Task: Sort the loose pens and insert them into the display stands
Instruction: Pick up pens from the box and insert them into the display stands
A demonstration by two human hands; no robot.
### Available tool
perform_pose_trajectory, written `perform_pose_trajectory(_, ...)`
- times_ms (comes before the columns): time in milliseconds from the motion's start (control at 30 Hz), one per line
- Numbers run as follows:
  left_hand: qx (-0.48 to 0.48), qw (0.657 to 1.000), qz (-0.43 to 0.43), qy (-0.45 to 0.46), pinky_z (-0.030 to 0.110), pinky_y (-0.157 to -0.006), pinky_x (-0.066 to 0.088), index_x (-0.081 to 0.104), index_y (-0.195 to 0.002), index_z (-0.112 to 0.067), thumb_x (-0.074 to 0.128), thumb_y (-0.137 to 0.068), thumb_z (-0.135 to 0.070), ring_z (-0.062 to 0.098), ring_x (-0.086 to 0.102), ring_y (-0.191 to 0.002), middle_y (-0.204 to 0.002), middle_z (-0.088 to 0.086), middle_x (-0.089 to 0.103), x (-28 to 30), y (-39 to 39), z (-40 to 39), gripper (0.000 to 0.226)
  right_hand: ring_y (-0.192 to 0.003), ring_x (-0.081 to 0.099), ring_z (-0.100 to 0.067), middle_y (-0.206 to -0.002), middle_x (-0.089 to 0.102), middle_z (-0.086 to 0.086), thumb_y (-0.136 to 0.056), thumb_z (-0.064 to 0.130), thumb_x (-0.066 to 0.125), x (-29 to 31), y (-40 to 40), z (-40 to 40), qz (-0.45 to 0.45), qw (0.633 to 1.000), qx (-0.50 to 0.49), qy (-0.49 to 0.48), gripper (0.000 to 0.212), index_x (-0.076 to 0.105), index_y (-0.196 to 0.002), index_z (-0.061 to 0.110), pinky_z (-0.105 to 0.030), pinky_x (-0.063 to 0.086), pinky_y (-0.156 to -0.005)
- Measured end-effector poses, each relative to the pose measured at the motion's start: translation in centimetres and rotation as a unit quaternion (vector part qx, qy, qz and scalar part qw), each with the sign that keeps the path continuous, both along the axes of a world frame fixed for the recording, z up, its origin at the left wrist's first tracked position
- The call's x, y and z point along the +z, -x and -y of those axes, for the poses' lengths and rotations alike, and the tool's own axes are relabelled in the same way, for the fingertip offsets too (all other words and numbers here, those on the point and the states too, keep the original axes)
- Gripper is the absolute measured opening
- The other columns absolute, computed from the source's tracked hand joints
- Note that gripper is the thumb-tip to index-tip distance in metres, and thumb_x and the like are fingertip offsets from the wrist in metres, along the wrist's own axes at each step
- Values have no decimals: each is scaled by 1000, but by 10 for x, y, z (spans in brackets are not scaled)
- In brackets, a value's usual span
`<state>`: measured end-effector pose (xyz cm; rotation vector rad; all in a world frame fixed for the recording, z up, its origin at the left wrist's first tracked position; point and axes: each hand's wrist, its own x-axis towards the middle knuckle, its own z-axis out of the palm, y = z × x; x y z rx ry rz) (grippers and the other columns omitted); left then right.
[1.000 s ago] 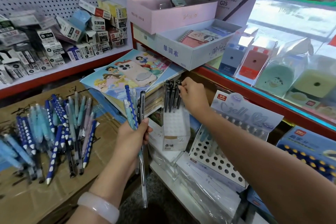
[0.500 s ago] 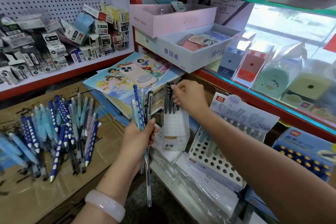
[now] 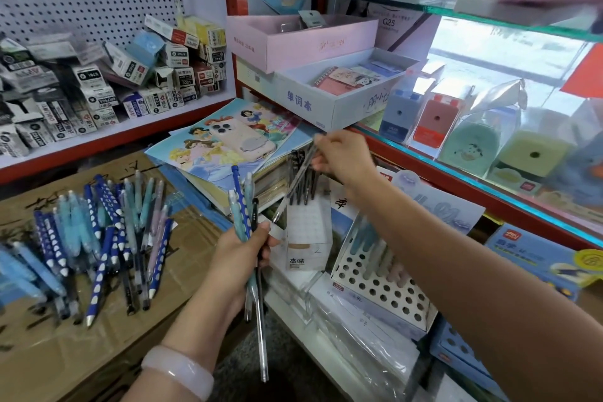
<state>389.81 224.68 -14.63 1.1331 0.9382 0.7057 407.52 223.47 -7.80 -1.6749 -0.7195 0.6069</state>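
**Two hands, pens in each**

Several pens (image 3: 249,222) are bunched upright in the left hand (image 3: 236,258), fingers curled round them. At one o'clock from it, the right hand (image 3: 342,160) pinches a clear pen (image 3: 293,183), slanted just over the white display stand (image 3: 308,232) holding black pens (image 3: 303,179). Loose pens (image 3: 98,238) lie heaped at nine o'clock on cardboard (image 3: 49,352). A perforated stand (image 3: 381,287) sits at four o'clock.

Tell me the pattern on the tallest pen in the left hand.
Dark blue with white dots, head view.
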Motion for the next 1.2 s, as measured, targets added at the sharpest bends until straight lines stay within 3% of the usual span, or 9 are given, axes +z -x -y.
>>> perform_pose_trajectory(100, 17, 1000, -17, -7, 21, -46, 34, 53, -76, -9, 52, -93, -12, 10, 41, -48, -63, 4, 54, -3, 1, -4, 17, -63, 62, -10, -75, 64, -3, -94, 18, 53, 2, -24, 2, 130, 988, -84, -10, 15, 59, -99, 6, -21, 56, -65)
perform_pose_trajectory(267, 30, 999, -26, -21, 16, -44, 35, 55, -80, -10, 52, -94, -12, 11, 42, -52, -65, 4, 55, -3, -1, -7, 14, -80, 65, -23, -86, 67, -9, -94, 21, 53, -24, -35, -3, 306, 948, -64, 61, 16, 57, -99, 7, -44, 53, -79)
perform_pose_trajectory(433, 36, 998, -30, -31, 11, -40, 36, 55, -81, -9, 53, -93, -13, 11, 42, -52, -66, 4, 55, -6, -1, -11, 13, -80, 65, -29, -86, 67, -11, -94, 25, 53, -51, -35, -15, 363, 925, -48, 97, 16, 55, -100, 11, -47, 54, -76)
perform_pose_trajectory(567, 35, 998, -37, -39, 19, -48, 37, 56, -77, -11, 53, -93, -13, 11, 43, -53, -66, 3, 56, -6, -1, -13, 16, -80, 64, -32, -86, 66, -15, -95, 25, 51, -58, -36, -20, 375, 919, -28, 119, 17, 54, -99, 9, -46, 53, -74)
perform_pose_trajectory(767, 36, 998, -35, -34, 23, -53, 35, 56, -76, -12, 53, -93, -13, 12, 43, -54, -65, 3, 55, -6, -4, -15, 17, -89, 59, -28, -94, 64, -12, -93, 27, 55, -67, -37, -21, 440, 878, -14, 189, 23, 63, -97, 6, -38, 50, -75)
perform_pose_trajectory(967, 27, 998, -34, -34, 18, -50, 37, 55, -77, -12, 51, -94, -12, 10, 43, -53, -65, 2, 55, -2, -3, -11, 17, -87, 61, -26, -96, 66, -13, -93, 23, 56, -75, -37, -21, 391, 896, -14, 208, 22, 67, -97, 5, -32, 46, -71)
perform_pose_trajectory(1100, 18, 999, -27, -32, 18, -48, 37, 55, -79, -11, 50, -94, -10, 10, 42, -52, -64, 1, 55, 0, -3, -9, 16, -77, 58, -17, -87, 63, -5, -92, 29, 57, -61, -21, -12, 371, 917, -37, 145, 23, 66, -88, 8, -33, 50, -72)
perform_pose_trajectory(1200, 8, 999, -21, -36, 15, -43, 37, 55, -80, -10, 50, -94, -8, 6, 43, -46, -60, 0, 57, 1, -5, -5, 15, -62, 51, -9, -73, 60, -1, -93, 32, 53, -40, 13, -4, 259, 956, 99, 92, 30, 68, -87, 6, -21, 44, -60)
